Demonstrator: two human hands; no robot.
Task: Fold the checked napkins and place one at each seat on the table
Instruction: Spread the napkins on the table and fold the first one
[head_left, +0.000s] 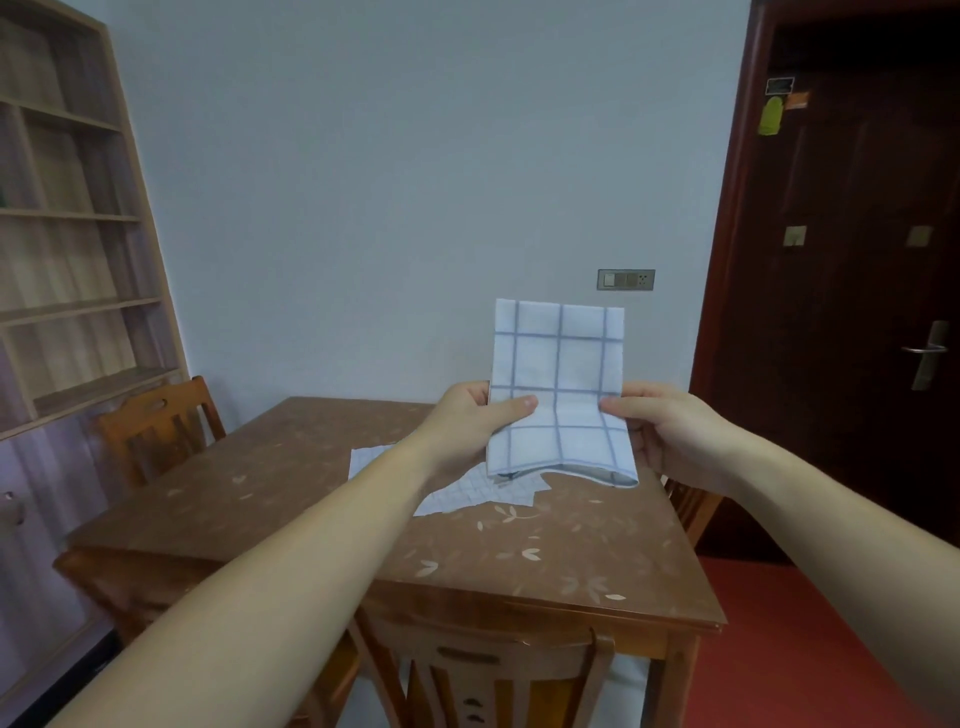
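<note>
A folded checked napkin (558, 384) is pinched by both hands, left (475, 415) and right (660, 431), above the desk (322, 499); another fold, then seat placement, seems called for.

Brown leaf-patterned table (322, 499) carries loose unfolded checked napkins (467, 493) near its middle, partly hidden by arms.

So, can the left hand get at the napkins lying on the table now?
Probably not at once: the left hand and right hand both grip the folded napkin above the table. The napkins lying on the table sit just beneath, with nothing covering them.
</note>
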